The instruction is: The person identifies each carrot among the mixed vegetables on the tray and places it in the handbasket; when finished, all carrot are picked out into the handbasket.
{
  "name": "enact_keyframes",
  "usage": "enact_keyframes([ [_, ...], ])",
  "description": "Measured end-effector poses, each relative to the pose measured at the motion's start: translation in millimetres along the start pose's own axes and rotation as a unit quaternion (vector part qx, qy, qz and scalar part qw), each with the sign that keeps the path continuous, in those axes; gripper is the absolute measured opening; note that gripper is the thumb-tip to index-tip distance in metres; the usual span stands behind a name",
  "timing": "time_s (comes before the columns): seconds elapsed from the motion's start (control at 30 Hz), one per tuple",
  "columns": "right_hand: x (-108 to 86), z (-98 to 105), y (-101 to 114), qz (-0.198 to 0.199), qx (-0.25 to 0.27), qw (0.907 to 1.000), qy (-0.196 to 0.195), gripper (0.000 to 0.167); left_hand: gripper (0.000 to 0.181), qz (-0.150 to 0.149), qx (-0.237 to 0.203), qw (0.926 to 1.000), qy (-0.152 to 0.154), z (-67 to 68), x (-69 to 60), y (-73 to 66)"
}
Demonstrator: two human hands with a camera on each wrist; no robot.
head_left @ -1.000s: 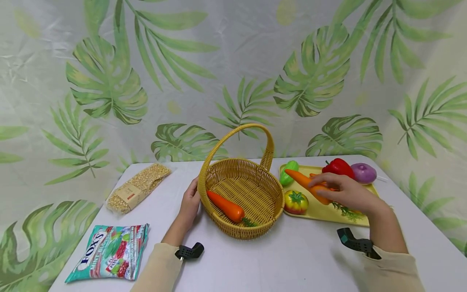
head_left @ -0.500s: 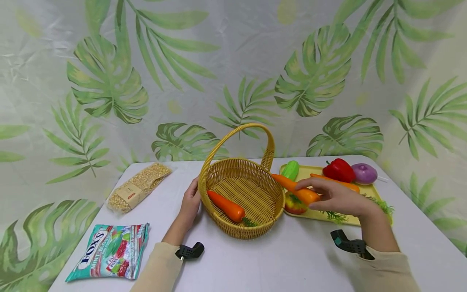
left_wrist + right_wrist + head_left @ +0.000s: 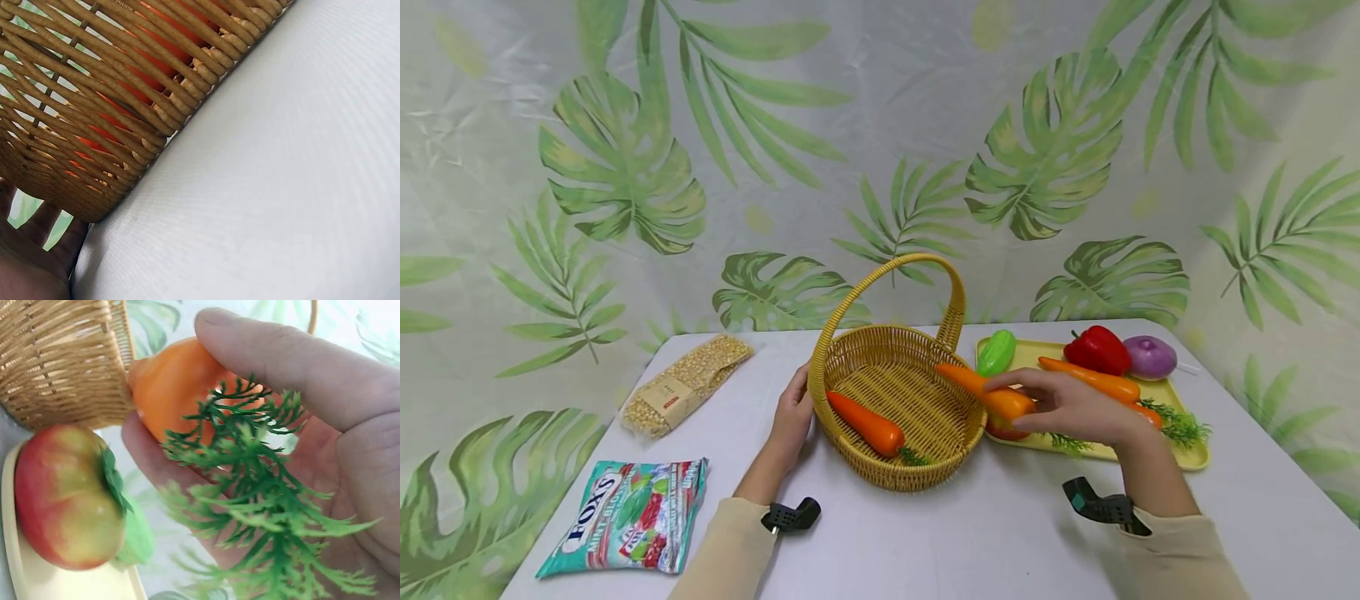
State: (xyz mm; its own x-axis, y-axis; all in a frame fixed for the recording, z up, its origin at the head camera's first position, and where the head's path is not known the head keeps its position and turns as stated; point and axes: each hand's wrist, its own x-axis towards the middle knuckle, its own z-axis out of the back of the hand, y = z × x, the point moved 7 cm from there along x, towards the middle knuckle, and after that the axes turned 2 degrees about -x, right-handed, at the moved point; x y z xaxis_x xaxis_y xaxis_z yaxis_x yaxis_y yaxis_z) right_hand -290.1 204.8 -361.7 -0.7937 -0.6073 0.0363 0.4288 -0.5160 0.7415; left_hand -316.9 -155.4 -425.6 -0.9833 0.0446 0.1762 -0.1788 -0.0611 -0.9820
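My right hand [image 3: 1075, 408] grips an orange carrot [image 3: 988, 395] by its thick end, thumb and fingers on either side. Its narrow tip reaches over the right rim of a wicker basket [image 3: 891, 477]. Green leaves [image 3: 269, 506] trail from the carrot across the palm in the right wrist view. Against the basket's left outer side rests my left hand [image 3: 792, 417]; its spread fingers touch the weave in the left wrist view. Inside the basket, on the left, lies another carrot [image 3: 867, 423]. Below the held carrot, a red-yellow tomato [image 3: 65, 497] is mostly hidden in the head view.
On the right, a yellow tray [image 3: 1191, 457] bears a green gourd-like vegetable [image 3: 997, 352], a red pepper [image 3: 1097, 350], a purple onion-like vegetable [image 3: 1152, 357] and more carrots [image 3: 1097, 382]. A grain bag [image 3: 688, 385] and a candy bag [image 3: 625, 517] lie left. The basket handle [image 3: 917, 260] arches high.
My right hand has carried the carrot left from above the tray to the basket's right rim, uncovering other carrots on the tray. The left hand and basket stay in place.
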Motion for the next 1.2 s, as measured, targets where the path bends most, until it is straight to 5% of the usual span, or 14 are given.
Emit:
enact_keyframes([
  [0.3, 8.5, -6.4, 6.2, -0.027, -0.003, 0.9994, -0.021, 0.043, 0.043, -0.007, 0.003, 0.9999, -0.007, 4.7, 13.3, 29.5],
  [0.93, 29.3, -20.9, 20.6, -0.011, -0.055, 0.9963, -0.064, 0.040, 0.042, -0.012, 0.000, 0.9999, -0.009, 4.5, 14.7, 33.0],
  [1.2, 48.8, -34.7, 27.0, -0.002, -0.082, 0.9953, -0.052, 0.038, 0.043, -0.014, 0.003, 0.9998, -0.014, 6.0, 15.8, 35.3],
])
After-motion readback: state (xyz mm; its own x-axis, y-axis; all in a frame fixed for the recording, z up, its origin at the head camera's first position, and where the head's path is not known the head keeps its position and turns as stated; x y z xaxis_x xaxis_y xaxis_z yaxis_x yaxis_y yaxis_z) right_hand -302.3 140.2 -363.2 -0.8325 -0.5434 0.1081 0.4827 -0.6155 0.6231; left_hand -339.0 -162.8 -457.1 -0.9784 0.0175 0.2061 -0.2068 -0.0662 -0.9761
